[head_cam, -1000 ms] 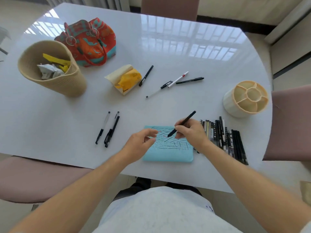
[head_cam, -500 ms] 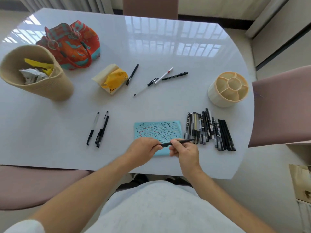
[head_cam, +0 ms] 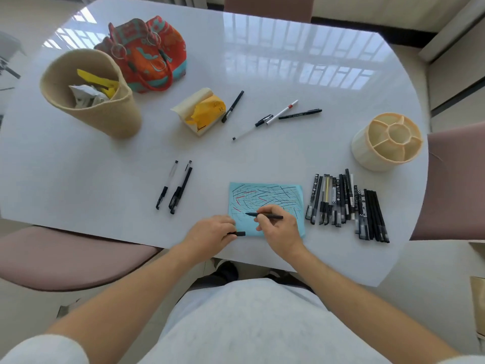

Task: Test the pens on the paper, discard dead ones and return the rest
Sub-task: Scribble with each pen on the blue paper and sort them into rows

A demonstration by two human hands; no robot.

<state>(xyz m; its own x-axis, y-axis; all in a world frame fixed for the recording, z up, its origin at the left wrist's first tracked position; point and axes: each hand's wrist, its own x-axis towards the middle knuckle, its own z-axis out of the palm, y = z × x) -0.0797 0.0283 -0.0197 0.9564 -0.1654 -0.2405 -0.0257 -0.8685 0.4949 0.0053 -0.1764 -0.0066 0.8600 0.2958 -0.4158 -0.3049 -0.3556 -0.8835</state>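
Holding a light, stiff pen (head_cam: 265,215) mid-barrel, the right hand (head_cam: 278,228) keeps a narrow pinching grip over the paper (head_cam: 265,195); the left hand (head_cam: 212,232) pinches its cap (head_cam: 239,234).

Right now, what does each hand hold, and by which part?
Right hand grips the black pen around mid-barrel; left hand pinches its cap by one end.

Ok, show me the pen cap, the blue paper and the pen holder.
pen cap (head_cam: 240,234), head view, its free end.
blue paper (head_cam: 265,195), head view, its scribbled middle.
pen holder (head_cam: 363,151), head view, its outer wall.
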